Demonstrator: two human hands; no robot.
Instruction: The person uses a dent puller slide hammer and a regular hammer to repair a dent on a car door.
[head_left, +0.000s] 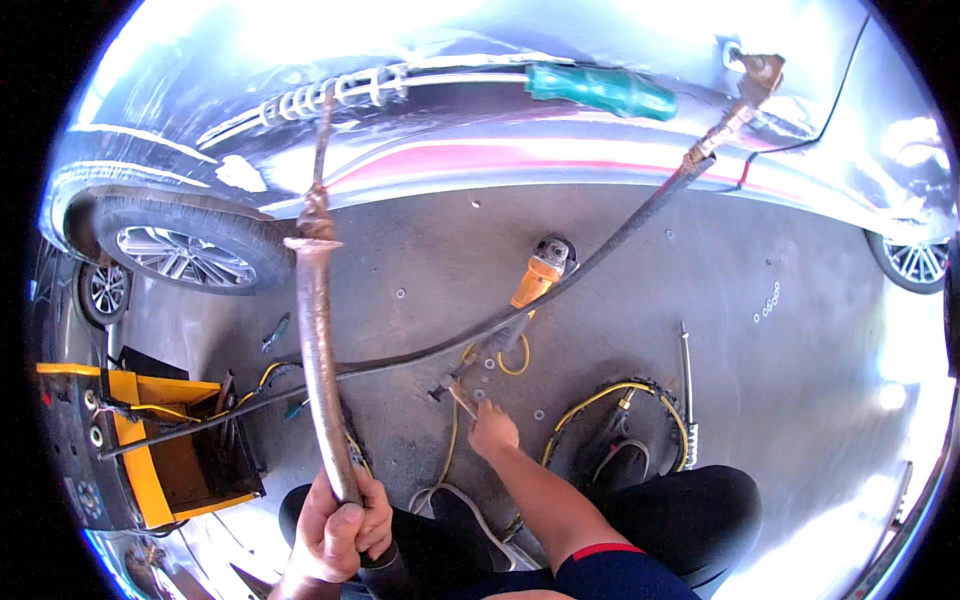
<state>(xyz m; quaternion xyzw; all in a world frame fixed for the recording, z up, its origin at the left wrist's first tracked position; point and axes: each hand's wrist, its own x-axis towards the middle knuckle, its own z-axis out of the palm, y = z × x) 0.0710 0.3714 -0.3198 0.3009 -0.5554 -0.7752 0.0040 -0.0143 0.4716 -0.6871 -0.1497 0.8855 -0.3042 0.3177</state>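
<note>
My left hand (338, 525) grips the lower end of a long rusty metal rod (316, 330) that rises toward the dark car body (480, 150); its thin upper part meets a coiled spring piece (330, 95) on the panel. My right hand (493, 430) reaches down to the concrete floor and touches a small thin tool (455, 390) next to scattered washers. A green-handled screwdriver (600, 90) lies along the car panel. A black cable (560, 285) runs from a brass clamp (755, 80) on the car down to the yellow machine (150, 440).
An orange angle grinder (540, 275) with a yellow cord lies on the floor ahead. A slim metal tool (687, 380) and coiled yellow-black hose (625, 420) sit to the right. Car wheels (185, 250) stand left and far right. My dark-trousered knees fill the bottom.
</note>
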